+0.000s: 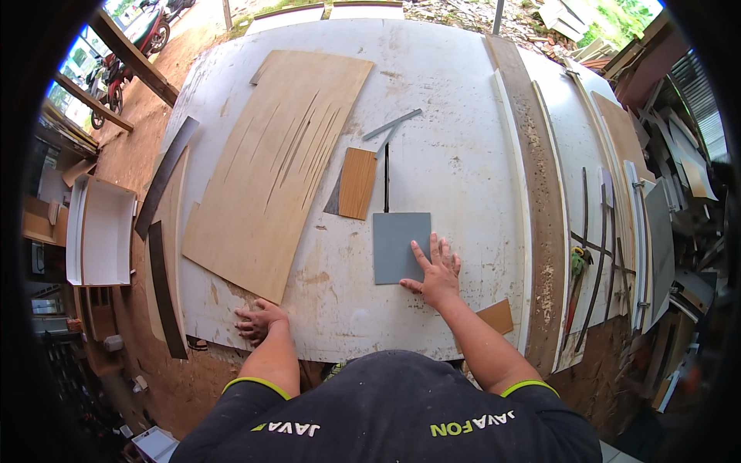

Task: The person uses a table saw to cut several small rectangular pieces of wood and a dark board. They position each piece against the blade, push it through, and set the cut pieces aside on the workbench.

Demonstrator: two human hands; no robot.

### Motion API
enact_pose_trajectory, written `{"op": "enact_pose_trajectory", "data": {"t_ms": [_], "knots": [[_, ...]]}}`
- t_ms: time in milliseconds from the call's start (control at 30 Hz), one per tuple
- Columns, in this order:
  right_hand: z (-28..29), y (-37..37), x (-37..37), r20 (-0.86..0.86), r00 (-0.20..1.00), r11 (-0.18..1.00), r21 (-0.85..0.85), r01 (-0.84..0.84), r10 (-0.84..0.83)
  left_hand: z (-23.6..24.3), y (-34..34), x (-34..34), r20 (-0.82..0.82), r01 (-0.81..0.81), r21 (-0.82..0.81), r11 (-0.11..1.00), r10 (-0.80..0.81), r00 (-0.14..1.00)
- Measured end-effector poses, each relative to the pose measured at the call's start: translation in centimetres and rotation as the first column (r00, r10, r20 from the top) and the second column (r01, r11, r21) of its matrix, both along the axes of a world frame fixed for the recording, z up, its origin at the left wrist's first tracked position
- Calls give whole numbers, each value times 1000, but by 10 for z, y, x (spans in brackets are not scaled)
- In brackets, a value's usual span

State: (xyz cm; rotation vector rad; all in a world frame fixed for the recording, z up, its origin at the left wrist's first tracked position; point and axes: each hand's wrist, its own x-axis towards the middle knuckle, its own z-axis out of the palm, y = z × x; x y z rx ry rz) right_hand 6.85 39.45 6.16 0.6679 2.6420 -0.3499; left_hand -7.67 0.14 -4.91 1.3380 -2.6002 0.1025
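A square blue-grey panel [395, 251] lies flat on the white worktable [448, 177], its far edge at the near end of a narrow dark slot [387, 181]. My right hand [438, 276] rests on the panel's right side with the fingers spread, gripping nothing. On the tabletop near its front edge, my left hand [262, 320] lies with fingers apart, beside the near corner of a large plywood sheet [278, 170]. Beyond the panel are a wood-grain board [358, 184], partly covering a dark grey piece [333, 198], and thin grey strips [394, 123].
A long worn wooden beam [540, 177] runs along the table's right side. Dark curved strips [167, 285] lie at the left edge. A small brown board [495, 316] sits near my right forearm. A white open box [102, 231] stands at the left, and panel offcuts [687, 154] lean at the right.
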Motion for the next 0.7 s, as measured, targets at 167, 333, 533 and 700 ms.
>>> {"op": "enact_pose_trajectory", "data": {"t_ms": [167, 333, 533, 700], "knots": [[-1, 0, -1, -8, 1000, 1000, -1, 4, -4, 1, 0, 0, 8, 15, 25, 1000, -15, 1000], [-1, -1, -2, -22, 1000, 1000, 5, 5, -5, 1, 0, 1, 18, 12, 22, 1000, -12, 1000], [0, 0, -5, -16, 1000, 1000, -3, 17, -17, -3, -2, 0, 21, 14, 13, 1000, -14, 1000], [0, 0, -7, -18, 1000, 1000, 4, 16, -16, -8, -4, 1, -7, 17, -42, 999, -18, 1000]]}}
